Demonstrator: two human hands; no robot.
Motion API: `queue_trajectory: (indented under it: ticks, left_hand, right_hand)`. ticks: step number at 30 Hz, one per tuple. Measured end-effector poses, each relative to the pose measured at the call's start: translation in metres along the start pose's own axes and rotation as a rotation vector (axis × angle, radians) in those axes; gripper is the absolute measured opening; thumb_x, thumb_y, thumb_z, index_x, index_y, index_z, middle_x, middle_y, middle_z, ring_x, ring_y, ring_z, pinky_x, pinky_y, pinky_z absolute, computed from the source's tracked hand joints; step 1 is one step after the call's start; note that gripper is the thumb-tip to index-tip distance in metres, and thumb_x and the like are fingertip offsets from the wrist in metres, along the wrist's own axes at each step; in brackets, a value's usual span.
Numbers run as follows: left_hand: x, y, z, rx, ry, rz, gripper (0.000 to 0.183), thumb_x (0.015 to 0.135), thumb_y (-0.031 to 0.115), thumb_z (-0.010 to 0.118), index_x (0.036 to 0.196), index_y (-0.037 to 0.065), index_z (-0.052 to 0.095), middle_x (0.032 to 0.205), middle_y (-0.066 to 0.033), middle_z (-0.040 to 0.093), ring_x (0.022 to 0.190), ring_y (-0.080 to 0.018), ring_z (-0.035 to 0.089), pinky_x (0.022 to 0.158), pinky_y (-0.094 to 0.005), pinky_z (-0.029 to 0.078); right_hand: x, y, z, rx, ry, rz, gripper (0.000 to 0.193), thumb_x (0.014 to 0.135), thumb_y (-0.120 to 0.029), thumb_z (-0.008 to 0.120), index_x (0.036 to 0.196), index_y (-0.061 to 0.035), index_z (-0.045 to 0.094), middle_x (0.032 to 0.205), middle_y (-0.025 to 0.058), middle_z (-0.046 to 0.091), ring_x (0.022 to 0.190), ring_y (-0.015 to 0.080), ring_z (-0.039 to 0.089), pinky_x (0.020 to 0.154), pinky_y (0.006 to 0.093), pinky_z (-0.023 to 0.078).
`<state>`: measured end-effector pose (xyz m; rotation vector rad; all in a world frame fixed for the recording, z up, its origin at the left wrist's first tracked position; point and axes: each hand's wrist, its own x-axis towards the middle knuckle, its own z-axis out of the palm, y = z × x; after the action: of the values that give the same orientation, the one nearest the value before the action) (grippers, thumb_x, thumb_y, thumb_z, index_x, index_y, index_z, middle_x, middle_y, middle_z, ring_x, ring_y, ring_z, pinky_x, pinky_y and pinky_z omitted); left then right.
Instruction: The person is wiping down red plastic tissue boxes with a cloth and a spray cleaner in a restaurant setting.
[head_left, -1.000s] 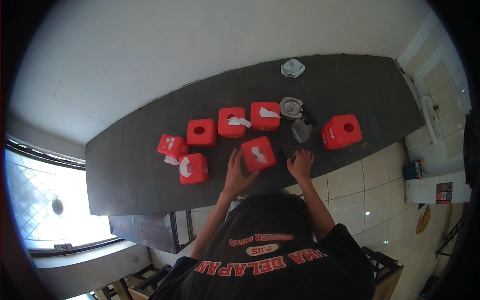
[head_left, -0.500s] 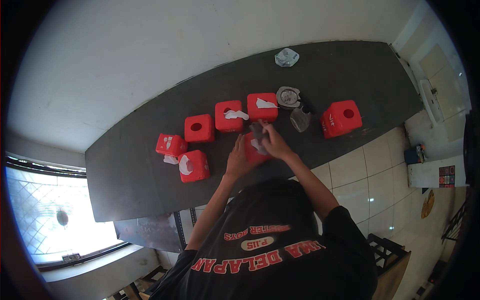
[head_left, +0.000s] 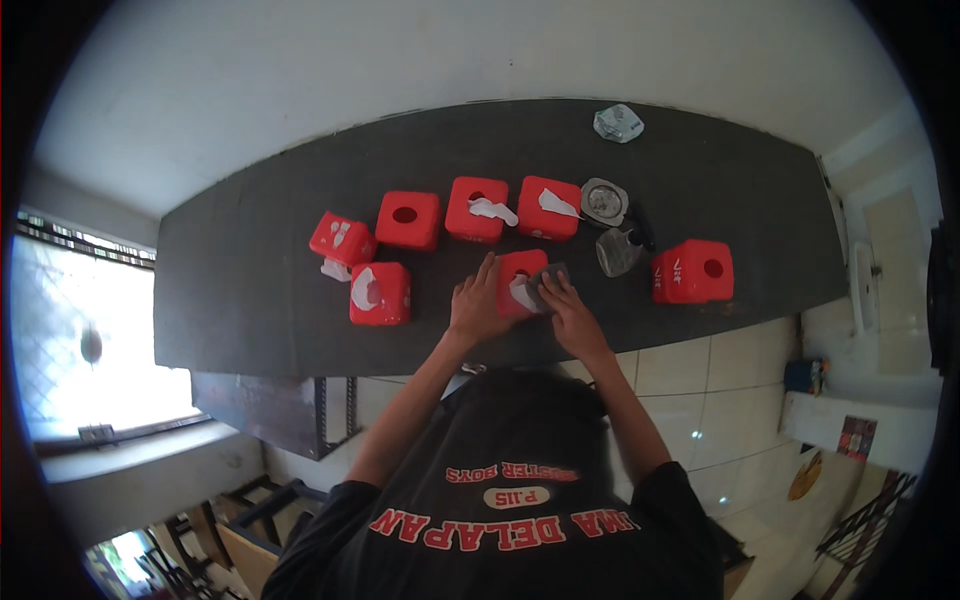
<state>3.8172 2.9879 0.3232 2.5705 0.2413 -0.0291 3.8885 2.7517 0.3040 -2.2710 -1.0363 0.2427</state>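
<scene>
In front of me stands a red tissue box (head_left: 520,268) with a white tissue (head_left: 522,294) hanging from its top. My left hand (head_left: 477,308) grips the box by its left side, fingers pointing away from me. A dark grey cloth or sponge (head_left: 549,274) is under the fingers of my right hand (head_left: 568,313), which presses it to the box's right side. My right palm and the cloth's far face are hidden.
More red tissue boxes (head_left: 408,220) stand in an arc to the left and behind. Another tissue box (head_left: 694,272) is at the right. Near it lie a clear spray bottle (head_left: 618,252) and a round-topped grey container (head_left: 604,203). A crumpled packet (head_left: 619,123) rests near the table's (head_left: 250,270) far edge.
The head view has shifted and tilted. My right hand has moved from the box's far edge, with the dark cloth, down along its right side. My left hand stays on the box.
</scene>
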Motion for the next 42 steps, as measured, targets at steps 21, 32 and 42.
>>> queue_trajectory:
  ticks: [21,32,42]
  left_hand:
    - [-0.003,-0.010,0.005,-0.300,-0.053,-0.069,0.133,0.069,0.054,0.097,0.168,0.004,0.023,0.162,-0.0224,0.048,0.147,-0.0417,0.053,0.116,-0.0505,0.050]
    - [-0.003,-0.006,0.004,-0.132,0.093,0.069,0.126,0.074,0.066,0.090,0.163,-0.001,0.031,0.162,-0.0244,0.049,0.139,-0.0442,0.060,0.111,-0.0546,0.052]
    - [-0.019,0.023,-0.001,-0.110,0.061,-0.098,0.126,0.070,0.063,0.094,0.160,0.000,0.034,0.159,-0.0253,0.048,0.139,-0.0491,0.054,0.111,-0.0556,0.051]
  right_hand:
    - [0.101,-0.001,-0.008,-0.122,-0.072,-0.226,0.053,0.089,0.008,0.059,0.136,-0.0099,0.073,0.153,0.0091,0.065,0.149,0.0328,0.053,0.124,0.0445,0.042]
    - [0.026,0.006,-0.002,0.153,0.076,0.079,0.057,0.097,0.012,0.049,0.148,-0.0097,0.065,0.168,0.0132,0.049,0.160,0.0343,0.037,0.128,0.0436,0.039]
    - [-0.039,-0.003,-0.013,0.232,0.118,0.124,0.054,0.098,0.008,0.053,0.149,-0.0088,0.063,0.158,0.0192,0.057,0.150,0.0377,0.051,0.122,0.0448,0.046]
